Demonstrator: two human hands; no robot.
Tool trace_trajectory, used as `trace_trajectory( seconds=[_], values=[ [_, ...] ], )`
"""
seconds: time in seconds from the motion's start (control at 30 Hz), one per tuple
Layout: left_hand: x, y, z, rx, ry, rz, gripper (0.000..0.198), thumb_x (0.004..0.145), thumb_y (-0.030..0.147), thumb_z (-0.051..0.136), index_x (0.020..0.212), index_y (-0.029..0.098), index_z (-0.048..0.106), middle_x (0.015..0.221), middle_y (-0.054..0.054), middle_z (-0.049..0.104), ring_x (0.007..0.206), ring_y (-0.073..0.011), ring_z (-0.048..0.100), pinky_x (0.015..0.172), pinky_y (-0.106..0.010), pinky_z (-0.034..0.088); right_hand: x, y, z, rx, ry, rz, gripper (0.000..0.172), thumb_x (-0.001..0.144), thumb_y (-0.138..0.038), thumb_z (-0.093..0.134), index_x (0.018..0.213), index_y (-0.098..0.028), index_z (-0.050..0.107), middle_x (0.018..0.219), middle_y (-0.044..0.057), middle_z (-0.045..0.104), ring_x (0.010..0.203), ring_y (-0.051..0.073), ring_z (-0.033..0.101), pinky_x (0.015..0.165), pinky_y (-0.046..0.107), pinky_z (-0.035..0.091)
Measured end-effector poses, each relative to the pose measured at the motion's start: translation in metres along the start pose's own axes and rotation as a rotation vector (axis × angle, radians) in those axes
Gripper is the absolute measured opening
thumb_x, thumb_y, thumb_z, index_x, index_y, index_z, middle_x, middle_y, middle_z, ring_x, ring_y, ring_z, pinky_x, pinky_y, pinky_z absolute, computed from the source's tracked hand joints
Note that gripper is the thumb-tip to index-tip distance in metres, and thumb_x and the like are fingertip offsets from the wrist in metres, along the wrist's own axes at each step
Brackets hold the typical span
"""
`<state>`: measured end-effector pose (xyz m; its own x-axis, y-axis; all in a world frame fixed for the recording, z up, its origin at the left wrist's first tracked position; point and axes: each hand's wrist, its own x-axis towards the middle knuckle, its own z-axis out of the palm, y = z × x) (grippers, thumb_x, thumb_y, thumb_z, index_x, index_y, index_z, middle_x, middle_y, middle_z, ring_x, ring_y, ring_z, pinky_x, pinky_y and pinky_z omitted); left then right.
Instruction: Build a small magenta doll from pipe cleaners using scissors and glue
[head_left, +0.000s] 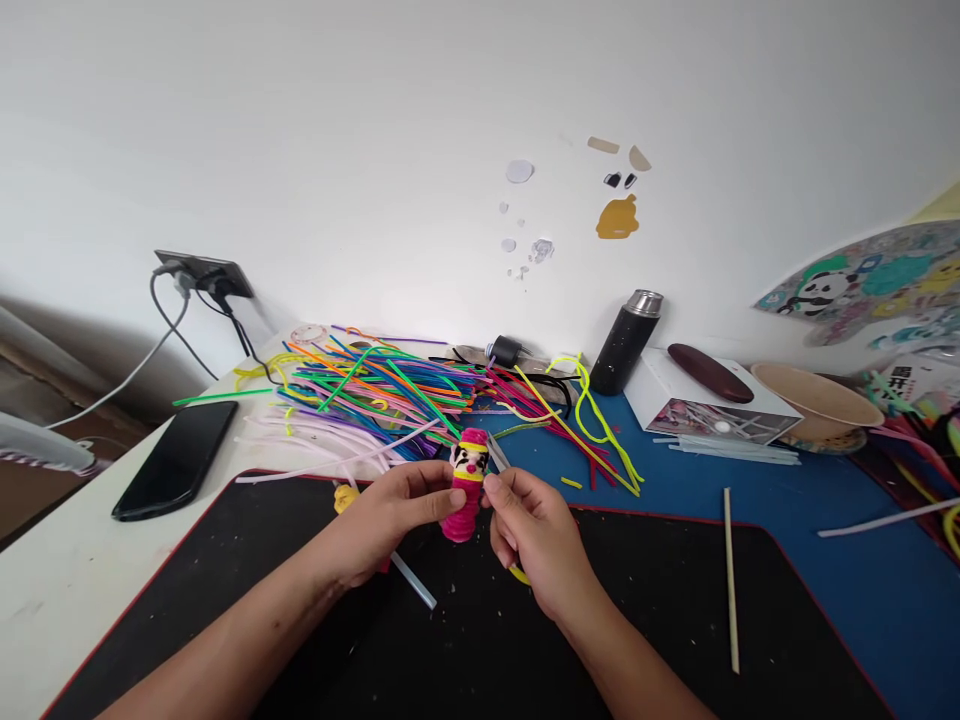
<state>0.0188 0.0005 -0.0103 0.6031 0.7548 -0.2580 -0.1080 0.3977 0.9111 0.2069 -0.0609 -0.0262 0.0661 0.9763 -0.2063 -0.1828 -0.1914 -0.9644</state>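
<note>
A small pink pipe-cleaner doll point(460, 515) stands upright between my hands, with a black-and-white face and yellow bands. My left hand point(401, 515) is closed on its left side, thumb across the front. My right hand point(536, 535) is closed at the doll's right side, fingertips pinched against it. Scissors point(496, 452) are tucked in that hand; their blades point up behind the doll and a bit of yellow handle shows below the fingers. Behind my left wrist, a yellow-tipped tool point(345, 497) is mostly hidden, and a translucent glue stick point(414, 582) pokes out below.
A heap of coloured pipe cleaners point(375, 385) spreads behind the black mat point(637, 620). At left lies a phone point(176, 460). Toward the right are a black flask point(626, 345), a white box point(660, 385), a bowl point(817, 400) and a thin wooden stick point(730, 580).
</note>
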Motion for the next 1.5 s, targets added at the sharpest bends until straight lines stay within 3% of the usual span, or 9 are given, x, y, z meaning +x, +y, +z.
trace_trajectory(
  seconds=[0.37, 0.7, 0.97, 1.5],
  values=[
    [0.0049, -0.0067, -0.0023, 0.043, 0.044, -0.013, 0.046, 0.075, 0.053, 0.097, 0.1, 0.016, 0.083, 0.098, -0.008, 0.077, 0.093, -0.0235, 0.064, 0.089, -0.033, 0.049, 0.0005, -0.0025, -0.0025, -0.019, 0.047, -0.031, 0.066, 0.082, -0.085, 0.077, 0.076, -0.022, 0.059, 0.044, -0.013, 0.037, 0.035, 0.008, 0.038, 0.041, 0.021, 0.027],
    [0.0029, -0.0047, -0.0007, 0.068, 0.012, -0.016, 0.041, 0.079, 0.052, 0.094, 0.094, 0.016, 0.081, 0.093, -0.007, 0.075, 0.09, -0.0223, 0.062, 0.086, -0.032, 0.048, -0.0021, -0.0043, -0.0009, -0.052, 0.008, -0.022, 0.063, 0.086, -0.083, 0.074, 0.074, -0.023, 0.057, 0.041, -0.011, 0.04, 0.035, 0.008, 0.037, 0.041, 0.022, 0.021],
    [0.0011, -0.001, 0.0041, 0.12, -0.002, -0.015, 0.046, 0.076, 0.056, 0.095, 0.096, 0.016, 0.083, 0.094, -0.007, 0.075, 0.088, -0.0217, 0.061, 0.086, -0.032, 0.049, -0.0022, -0.0045, -0.003, -0.057, 0.01, -0.033, 0.059, 0.092, -0.076, 0.073, 0.072, -0.023, 0.056, 0.041, -0.009, 0.045, 0.036, 0.008, 0.038, 0.042, 0.022, 0.023],
    [0.0, 0.0016, 0.0067, 0.122, -0.029, -0.017, 0.042, 0.077, 0.052, 0.095, 0.098, 0.018, 0.083, 0.094, -0.006, 0.077, 0.089, -0.0232, 0.066, 0.09, -0.035, 0.052, -0.003, -0.0064, -0.0022, -0.074, 0.017, -0.022, 0.057, 0.091, -0.074, 0.074, 0.071, -0.024, 0.054, 0.042, -0.009, 0.046, 0.036, 0.009, 0.038, 0.042, 0.022, 0.024]
  ],
)
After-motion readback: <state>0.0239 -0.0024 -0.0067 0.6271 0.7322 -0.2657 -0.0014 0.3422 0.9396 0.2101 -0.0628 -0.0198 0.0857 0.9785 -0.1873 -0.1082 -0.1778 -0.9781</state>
